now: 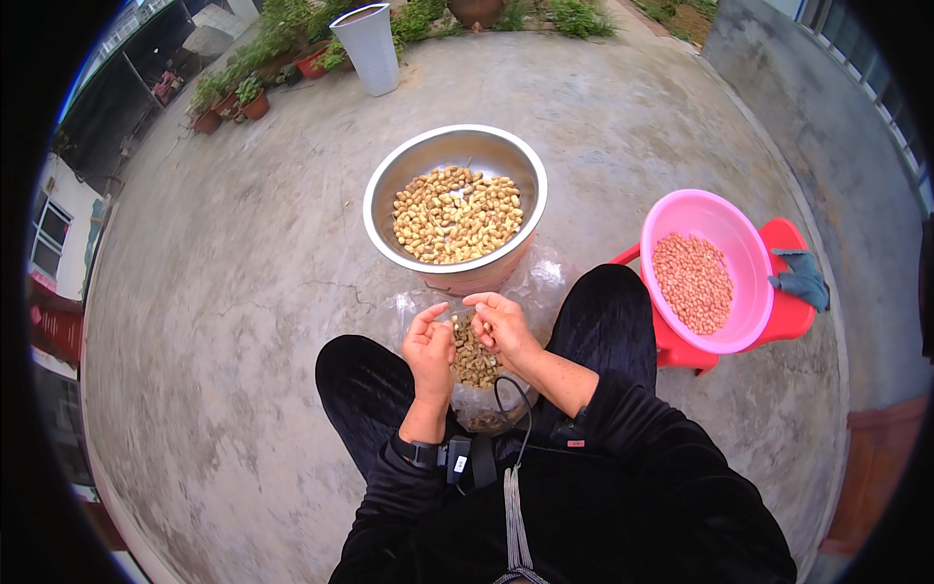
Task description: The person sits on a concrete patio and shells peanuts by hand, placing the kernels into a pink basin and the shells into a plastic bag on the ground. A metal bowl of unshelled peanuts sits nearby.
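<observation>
Both hands hover over a clear plastic bag point(467, 398) that holds peanut shells point(478, 365) between the knees. My left hand point(429, 350) has its fingers curled and its thumb near the forefinger; whether something small is between them cannot be told. My right hand point(503, 328) is bent inward close beside it, fingers curled, its grip too small to make out. Just beyond the hands stands a steel basin point(376, 219) with unshelled peanuts point(456, 219) in it. At the right, a pink plastic basin point(751, 248) contains shelled reddish peanut kernels point(693, 285).
The pink basin rests on a red plastic stool point(788, 321), with a blue-grey cloth point(801, 279) on its right side. A tall white planter point(368, 55) and potted plants point(248, 95) stand far ahead. A grey wall point(795, 95) runs along the right.
</observation>
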The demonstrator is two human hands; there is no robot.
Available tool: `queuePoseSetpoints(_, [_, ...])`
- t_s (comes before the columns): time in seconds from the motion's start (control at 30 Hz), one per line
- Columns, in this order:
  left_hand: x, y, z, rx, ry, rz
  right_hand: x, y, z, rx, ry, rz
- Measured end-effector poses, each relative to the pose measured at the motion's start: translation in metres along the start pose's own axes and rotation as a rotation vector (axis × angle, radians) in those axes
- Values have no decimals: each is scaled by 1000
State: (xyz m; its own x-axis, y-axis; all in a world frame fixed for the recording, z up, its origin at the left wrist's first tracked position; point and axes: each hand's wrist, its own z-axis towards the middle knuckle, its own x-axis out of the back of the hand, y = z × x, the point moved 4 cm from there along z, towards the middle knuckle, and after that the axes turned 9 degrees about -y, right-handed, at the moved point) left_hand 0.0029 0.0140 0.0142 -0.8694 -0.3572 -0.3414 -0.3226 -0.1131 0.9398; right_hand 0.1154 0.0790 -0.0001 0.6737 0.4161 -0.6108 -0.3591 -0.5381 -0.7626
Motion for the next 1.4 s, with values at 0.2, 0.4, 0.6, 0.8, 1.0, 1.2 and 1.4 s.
queuePoseSetpoints(0.2, [24,-36,12,399,167,-875,-7,-11,-1,150,-73,-223])
queuePoseSetpoints(0.4, [16,-37,16,290,-11,-845,-26,-3,-8,263,-276,-706])
queuePoseSetpoints(0.6, [1,-26,14,245,-159,-674,-30,5,-12,338,-221,-1120])
queuePoseSetpoints(0.8, [-3,-18,13,188,-186,-508,-26,10,-7,216,-227,-864])
queuePoseSetpoints(1.0, [-10,-10,11,160,-183,-381,-33,5,-15,429,-230,-1044])
queuePoseSetpoints(1.2, [-12,-7,9,116,-181,-317,-30,8,-12,377,-208,-948])
queuePoseSetpoints(1.4, [-6,-1,8,-12,-193,-37,-14,-5,-3,225,-130,-713])
